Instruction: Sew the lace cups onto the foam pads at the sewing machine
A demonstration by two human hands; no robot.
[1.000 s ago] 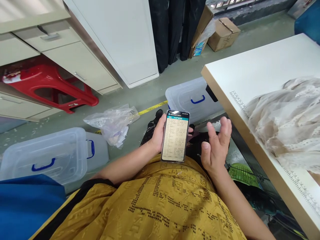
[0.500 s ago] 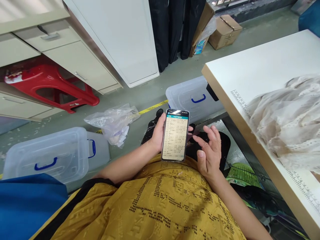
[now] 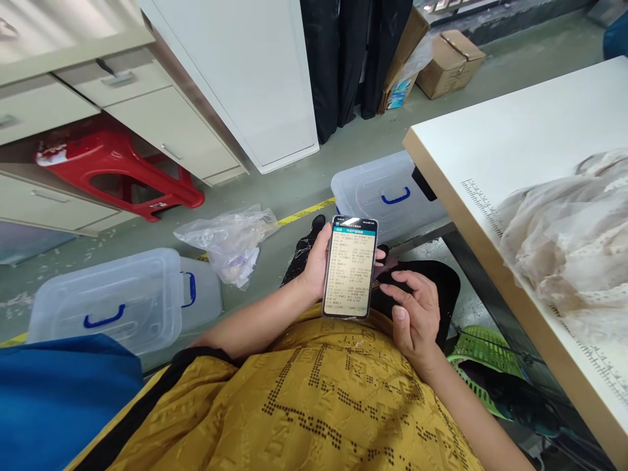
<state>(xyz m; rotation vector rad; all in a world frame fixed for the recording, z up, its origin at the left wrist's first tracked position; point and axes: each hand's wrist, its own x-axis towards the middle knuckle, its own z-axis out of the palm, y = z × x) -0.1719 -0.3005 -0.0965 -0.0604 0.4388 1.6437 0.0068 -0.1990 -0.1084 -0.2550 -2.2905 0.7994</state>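
Observation:
A smartphone [image 3: 350, 268] with a lit screen of text lines under a teal bar is held upright above my lap. My left hand [image 3: 316, 261] wraps it from the left, the thumb along its edge and fingertips showing past its right side. To the right of the phone, apart from it, hovers my right hand [image 3: 417, 311] with fingers loosely curled and spread, holding nothing. Below both hands is my mustard-yellow top [image 3: 314, 399].
A white table [image 3: 515, 124] with sheer pale fabric [image 3: 564, 235] stands at the right, a green basket [image 3: 485, 353] beneath it. Clear plastic boxes [image 3: 112, 288], a plastic bag [image 3: 230, 239], a red stool [image 3: 122, 167] and a cardboard box [image 3: 450, 64] sit around me.
The whole view has shifted slightly, so things appear a little further right. My right hand's fingers have curled in somewhat; the left hand keeps its hold on the smartphone.

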